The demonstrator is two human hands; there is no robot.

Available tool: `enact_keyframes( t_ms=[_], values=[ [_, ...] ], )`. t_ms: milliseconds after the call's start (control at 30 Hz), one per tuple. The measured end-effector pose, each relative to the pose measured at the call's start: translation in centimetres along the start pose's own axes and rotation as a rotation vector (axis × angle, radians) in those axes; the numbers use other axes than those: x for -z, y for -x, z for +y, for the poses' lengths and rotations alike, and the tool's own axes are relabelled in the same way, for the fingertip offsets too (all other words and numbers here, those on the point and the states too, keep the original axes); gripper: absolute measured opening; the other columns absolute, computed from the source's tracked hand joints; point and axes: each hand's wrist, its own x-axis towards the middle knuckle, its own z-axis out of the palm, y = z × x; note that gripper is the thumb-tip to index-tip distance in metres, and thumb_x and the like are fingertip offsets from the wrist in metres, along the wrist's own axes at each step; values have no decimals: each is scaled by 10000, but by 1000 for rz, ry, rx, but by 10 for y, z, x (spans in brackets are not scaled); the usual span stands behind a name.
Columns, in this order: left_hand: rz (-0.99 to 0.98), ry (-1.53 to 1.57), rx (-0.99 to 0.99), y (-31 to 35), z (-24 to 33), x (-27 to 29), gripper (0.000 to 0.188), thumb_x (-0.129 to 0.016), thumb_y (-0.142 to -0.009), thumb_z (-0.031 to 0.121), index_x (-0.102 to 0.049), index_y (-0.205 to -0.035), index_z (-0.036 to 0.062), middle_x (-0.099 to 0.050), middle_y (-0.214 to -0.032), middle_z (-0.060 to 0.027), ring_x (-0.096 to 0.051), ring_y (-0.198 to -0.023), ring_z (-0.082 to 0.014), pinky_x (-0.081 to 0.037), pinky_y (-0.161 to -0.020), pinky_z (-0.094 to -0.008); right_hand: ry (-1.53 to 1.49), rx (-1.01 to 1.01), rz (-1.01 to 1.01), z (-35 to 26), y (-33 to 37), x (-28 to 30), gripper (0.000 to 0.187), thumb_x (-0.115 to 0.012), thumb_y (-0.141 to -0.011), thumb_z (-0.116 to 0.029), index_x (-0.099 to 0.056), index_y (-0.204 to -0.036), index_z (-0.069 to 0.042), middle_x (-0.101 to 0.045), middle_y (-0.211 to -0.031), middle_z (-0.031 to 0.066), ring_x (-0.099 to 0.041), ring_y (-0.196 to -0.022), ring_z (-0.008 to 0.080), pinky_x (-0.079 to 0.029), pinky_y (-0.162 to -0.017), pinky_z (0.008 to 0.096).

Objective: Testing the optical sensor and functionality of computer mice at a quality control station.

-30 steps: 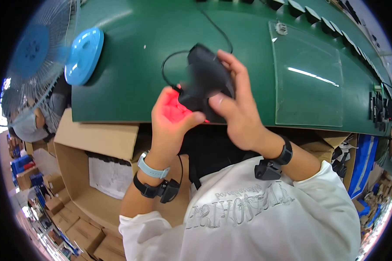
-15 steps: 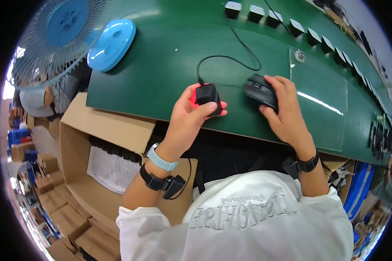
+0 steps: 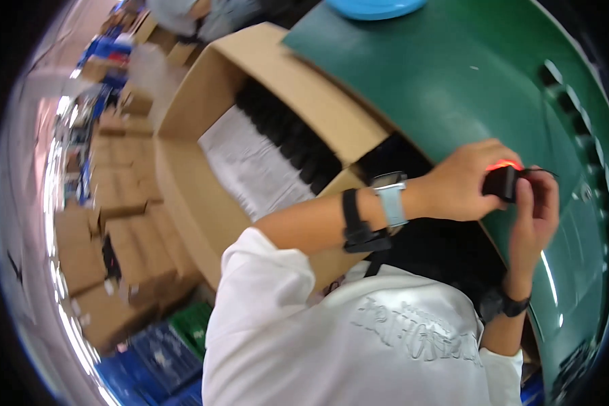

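Note:
A small black block-shaped device (image 3: 501, 183) glows red along its upper side. My left hand (image 3: 461, 181) is closed round it, just above the table's near edge. My right hand (image 3: 537, 208) meets the device at its right side, fingers curled in a pinch at the plug end of a thin black cable (image 3: 547, 172). The fingers partly hide the plug, so whether it is still seated in the device cannot be made out.
A large open cardboard box (image 3: 183, 169) beside the green table (image 3: 413, 74) holds white paper (image 3: 257, 162) and a row of dark pieces. Black blocks with white tops (image 3: 567, 101) line the table's far side. A blue fan base (image 3: 375, 7) shows at the top. Stacked cartons (image 3: 132, 237) stand left.
The view has swung left toward the box. My right hand has let go of the black computer mouse, now out of sight, and has come to the cable end at the device in my left hand.

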Motion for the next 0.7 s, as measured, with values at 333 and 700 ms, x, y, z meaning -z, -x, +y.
enact_keyframes(
  t_ms=[333, 700],
  values=[
    [14, -349, 71, 28, 57, 52, 399, -736, -726, 19, -641, -1111, 59, -623, -995, -114, -649, -766, -342, -528, -631, -406, -137, 142, -128, -2, 2, -52, 138, -570, -1047, -90, -538, -1132, 14, -590, -1146, 113, -566, -1053, 182, -457, -963, 309],
    [424, -380, 902, 164, 79, 248, 519, -821, -699, -55, -644, -1170, 69, -698, -976, -95, -667, -980, -192, -544, -867, -353, 30, 0, -248, 37, 0, 4, 126, -472, -1091, -126, -491, -1136, -10, -596, -933, 100, -543, -845, 154, -443, -781, 280]
  ],
)
